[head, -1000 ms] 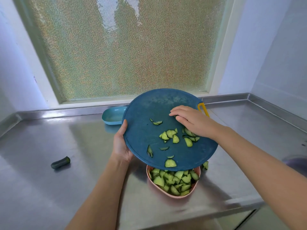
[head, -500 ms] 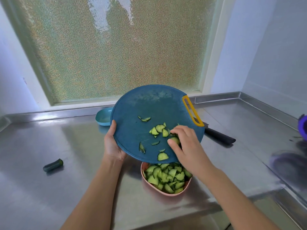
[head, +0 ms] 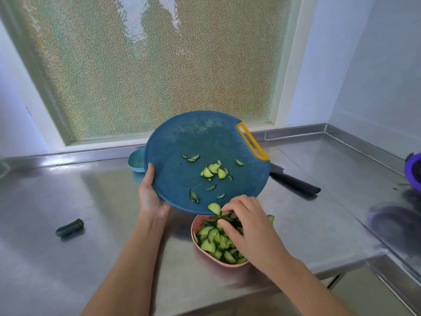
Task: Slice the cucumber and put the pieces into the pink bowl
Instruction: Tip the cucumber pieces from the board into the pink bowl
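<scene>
Left hand (head: 152, 197) grips the round blue cutting board (head: 193, 142) by its rim at about eight o'clock, thumb on the top face. The board is held tilted, with its low edge over the pink bowl (head: 195, 226). Right hand (head: 248, 226) hangs over the bowl, its fingers bent down onto cucumber slices (head: 210, 241) at the board's six o'clock edge; I cannot tell whether they pinch any. The bowl is heaped with slices, and more slices (head: 214, 171) cling to the middle of the board. One slice lies on the steel counter (head: 68, 190) just beside the bowl, at two o'clock. A cucumber end (head: 69, 228) lies well apart at nine o'clock. A black-handled knife (head: 293, 183) lies at the board's three o'clock, and a light-blue dish (head: 136, 161) shows behind the board at ten o'clock.
</scene>
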Action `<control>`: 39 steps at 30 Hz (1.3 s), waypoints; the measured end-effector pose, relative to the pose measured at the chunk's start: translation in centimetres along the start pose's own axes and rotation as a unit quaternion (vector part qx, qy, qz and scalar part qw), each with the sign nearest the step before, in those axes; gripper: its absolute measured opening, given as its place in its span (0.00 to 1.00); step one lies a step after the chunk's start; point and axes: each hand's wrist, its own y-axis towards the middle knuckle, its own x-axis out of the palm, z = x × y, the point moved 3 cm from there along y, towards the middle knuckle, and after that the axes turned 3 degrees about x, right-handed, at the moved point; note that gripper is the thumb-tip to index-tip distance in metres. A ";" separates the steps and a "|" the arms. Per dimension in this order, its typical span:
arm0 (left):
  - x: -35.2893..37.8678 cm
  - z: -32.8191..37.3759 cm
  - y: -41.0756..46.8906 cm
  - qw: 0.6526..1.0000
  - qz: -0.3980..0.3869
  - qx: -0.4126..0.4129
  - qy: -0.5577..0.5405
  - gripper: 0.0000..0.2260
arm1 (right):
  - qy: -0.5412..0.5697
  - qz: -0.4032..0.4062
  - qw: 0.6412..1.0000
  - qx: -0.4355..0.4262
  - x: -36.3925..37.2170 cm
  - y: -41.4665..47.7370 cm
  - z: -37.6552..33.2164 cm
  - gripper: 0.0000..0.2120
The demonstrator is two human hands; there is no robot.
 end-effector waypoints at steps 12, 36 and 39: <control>1.6 0.2 -1.3 0.998 -0.038 -0.033 0.031 0.24 | 0.022 -0.090 0.996 -0.012 -0.1 8.2 0.7 0.28; 1.2 0.3 -1.0 0.998 -0.024 -0.042 0.039 0.22 | 0.035 -0.047 0.996 -0.066 -1.5 7.8 -2.2 0.13; 1.3 0.1 -1.0 0.998 -0.028 -0.048 0.039 0.22 | 0.000 -0.080 0.996 -0.039 -2.1 11.7 -1.2 0.15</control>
